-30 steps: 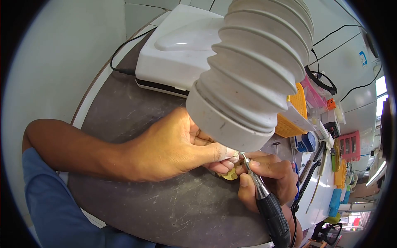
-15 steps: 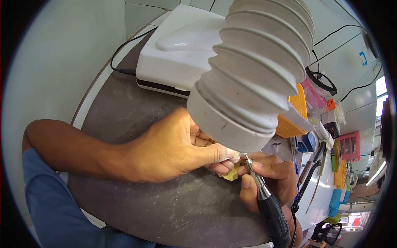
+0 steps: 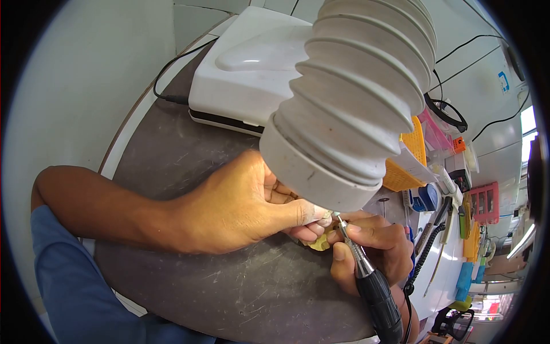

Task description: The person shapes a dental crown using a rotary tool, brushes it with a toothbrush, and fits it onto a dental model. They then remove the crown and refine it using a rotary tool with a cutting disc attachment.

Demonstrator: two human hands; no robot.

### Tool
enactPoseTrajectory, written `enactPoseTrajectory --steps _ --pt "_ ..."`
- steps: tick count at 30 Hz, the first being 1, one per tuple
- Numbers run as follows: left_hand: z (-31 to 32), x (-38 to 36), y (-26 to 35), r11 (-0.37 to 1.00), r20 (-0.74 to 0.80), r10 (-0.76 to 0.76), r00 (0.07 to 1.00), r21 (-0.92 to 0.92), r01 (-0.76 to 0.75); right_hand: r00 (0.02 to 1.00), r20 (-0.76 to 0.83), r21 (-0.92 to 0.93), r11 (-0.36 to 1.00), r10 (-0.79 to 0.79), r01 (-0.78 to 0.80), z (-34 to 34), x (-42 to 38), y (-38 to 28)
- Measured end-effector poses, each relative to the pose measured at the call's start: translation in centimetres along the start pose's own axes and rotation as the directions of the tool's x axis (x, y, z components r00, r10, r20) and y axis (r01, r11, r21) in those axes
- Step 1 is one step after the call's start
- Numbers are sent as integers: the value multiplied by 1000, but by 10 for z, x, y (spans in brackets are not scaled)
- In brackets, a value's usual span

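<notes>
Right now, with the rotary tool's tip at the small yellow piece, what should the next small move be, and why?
Probably a slight stroke of the rotary handpiece along the yellow piece, kept under the hose mouth. The left hand pinches the piece in its fingers, the right hand grips the tool like a pen, and the tip sits at the piece's edge.

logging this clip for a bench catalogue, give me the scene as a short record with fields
setting: dark round worktable with scratches
left hand: pinches a small yellowish piece at the fingertips
right hand: grips a rotary tool like a pen, tip at the piece
overhead: wide ribbed white hose, mouth just above the fingers
behind: white machine with a black cable
right side: yellow tray, pink rack, coiled cord
clothing: blue sleeve on the left arm
</notes>
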State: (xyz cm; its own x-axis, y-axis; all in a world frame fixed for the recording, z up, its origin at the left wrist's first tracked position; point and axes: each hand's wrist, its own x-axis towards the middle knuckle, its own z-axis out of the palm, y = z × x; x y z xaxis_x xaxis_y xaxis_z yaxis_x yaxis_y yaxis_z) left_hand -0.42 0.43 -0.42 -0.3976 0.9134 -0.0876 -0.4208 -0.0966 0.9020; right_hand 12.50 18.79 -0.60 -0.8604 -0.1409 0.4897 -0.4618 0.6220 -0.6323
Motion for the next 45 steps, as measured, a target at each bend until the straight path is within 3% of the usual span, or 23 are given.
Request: enactPoseTrajectory --steps 45 --pt "0 0 -1 998 -6 -12 1000 -61 12 1000 -1 5 1000 -27 27 3 2 -2"
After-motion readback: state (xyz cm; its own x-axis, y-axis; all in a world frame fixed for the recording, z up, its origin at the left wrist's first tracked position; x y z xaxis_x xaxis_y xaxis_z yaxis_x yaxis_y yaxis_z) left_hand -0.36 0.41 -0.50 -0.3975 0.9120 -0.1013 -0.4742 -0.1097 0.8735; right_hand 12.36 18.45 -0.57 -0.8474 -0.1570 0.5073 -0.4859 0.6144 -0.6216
